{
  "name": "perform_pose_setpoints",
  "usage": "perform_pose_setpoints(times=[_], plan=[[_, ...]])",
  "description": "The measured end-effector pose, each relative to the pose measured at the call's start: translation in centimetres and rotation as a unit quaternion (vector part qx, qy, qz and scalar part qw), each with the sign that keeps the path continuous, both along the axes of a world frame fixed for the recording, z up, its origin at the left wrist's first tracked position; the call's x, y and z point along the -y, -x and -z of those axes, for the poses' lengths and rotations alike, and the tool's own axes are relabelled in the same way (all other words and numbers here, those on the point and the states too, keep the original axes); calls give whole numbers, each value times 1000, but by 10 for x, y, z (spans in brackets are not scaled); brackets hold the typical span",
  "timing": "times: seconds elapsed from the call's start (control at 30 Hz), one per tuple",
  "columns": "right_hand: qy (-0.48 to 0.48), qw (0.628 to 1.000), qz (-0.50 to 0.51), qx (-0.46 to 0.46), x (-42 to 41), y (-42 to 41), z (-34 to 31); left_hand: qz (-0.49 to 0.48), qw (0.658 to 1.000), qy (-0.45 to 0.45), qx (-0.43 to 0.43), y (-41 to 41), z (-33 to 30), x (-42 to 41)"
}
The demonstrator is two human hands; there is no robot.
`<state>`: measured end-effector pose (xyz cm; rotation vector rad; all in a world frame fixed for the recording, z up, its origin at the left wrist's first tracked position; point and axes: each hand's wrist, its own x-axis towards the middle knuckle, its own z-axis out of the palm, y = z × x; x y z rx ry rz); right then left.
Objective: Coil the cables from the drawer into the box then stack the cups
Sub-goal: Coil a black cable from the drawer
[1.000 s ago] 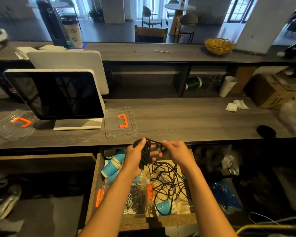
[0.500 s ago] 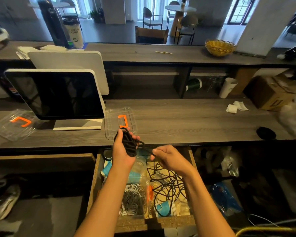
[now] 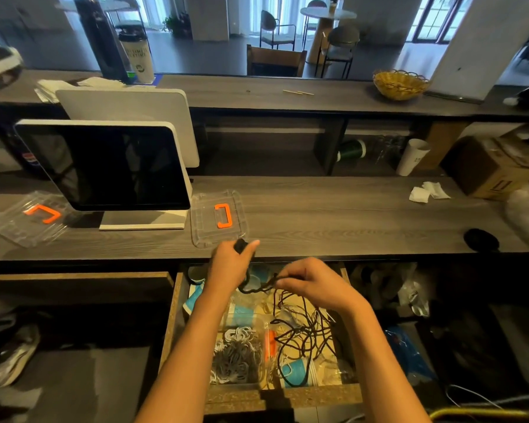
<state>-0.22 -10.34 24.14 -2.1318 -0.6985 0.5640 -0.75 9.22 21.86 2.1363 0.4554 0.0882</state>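
Note:
My left hand [image 3: 229, 267] grips a bundle of coiled black cable [image 3: 241, 246] just above the open drawer [image 3: 169, 325]. My right hand [image 3: 310, 280] pinches the free strand of the same cable, which trails down into a loose black tangle [image 3: 303, 334] in the drawer. A clear box [image 3: 235, 352] in the drawer holds coiled white and grey cables. Blue paper cups [image 3: 196, 299] lie at the drawer's back left, and another blue cup [image 3: 293, 372] lies near its front.
A clear lid with an orange handle [image 3: 219, 216] lies on the counter beside the screen [image 3: 104, 166]. A second clear lid [image 3: 31, 216] lies at the far left. A cardboard box [image 3: 489, 169], tissues [image 3: 428, 190] and a white cup [image 3: 411, 155] sit at the right.
My left hand swung left with the coil, then came back toward the centre and lower. My right hand slid along the strand, which now hangs slack between the hands.

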Motion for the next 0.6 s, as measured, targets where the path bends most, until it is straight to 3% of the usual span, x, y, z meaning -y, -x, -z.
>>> perform_pose_setpoints(times=[0.1, 0.17, 0.27, 0.37, 0.43, 0.5, 0.6], plan=[[-60, 995, 77, 11, 3, -2, -6, 115, 989, 30, -90, 3, -3, 9], [-111, 986, 122, 2, 2, -4, -6, 182, 968, 120, -128, 9, -9, 17], [-158, 969, 188, -19, -1, -6, 0, 208, 898, 337, -192, 19, -13, 26], [-181, 955, 230, -38, 2, -8, 4, 273, 816, 446, -246, 26, -5, 26], [-201, 946, 247, -58, 5, -9, 5, 329, 773, 495, -223, 26, 1, 24], [-214, 936, 270, -67, 9, -11, 7, 329, 766, 525, -171, 24, 4, 22], [-204, 929, 301, -74, 13, -10, 13, 204, 797, 556, -117, 17, 0, 24]])
